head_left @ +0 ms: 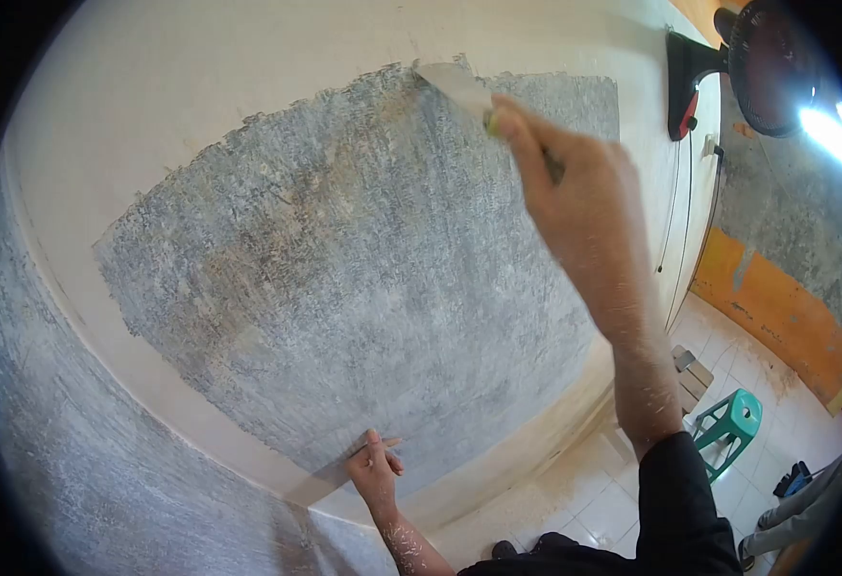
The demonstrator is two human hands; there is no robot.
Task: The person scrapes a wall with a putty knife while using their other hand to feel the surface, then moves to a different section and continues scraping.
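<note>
Scraper [455,84] up high in the head view, blade on the wall [200,77] at the top edge of the bare grey patch [344,269], right hand [575,192] with its grip clamped on the handle. Left hand [375,470] lies open, fingers flat at the patch's lower edge. Best, I'd say: shallow blade angle, even pressure, arm clear of the cables [675,221]. Wall fan [762,67] hangs right; green stool [733,422] below on the floor [584,499].

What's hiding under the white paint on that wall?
Rough grey plaster shows in the scraped patch by the scraper. Elsewhere white paint hides what's beneath.
</note>
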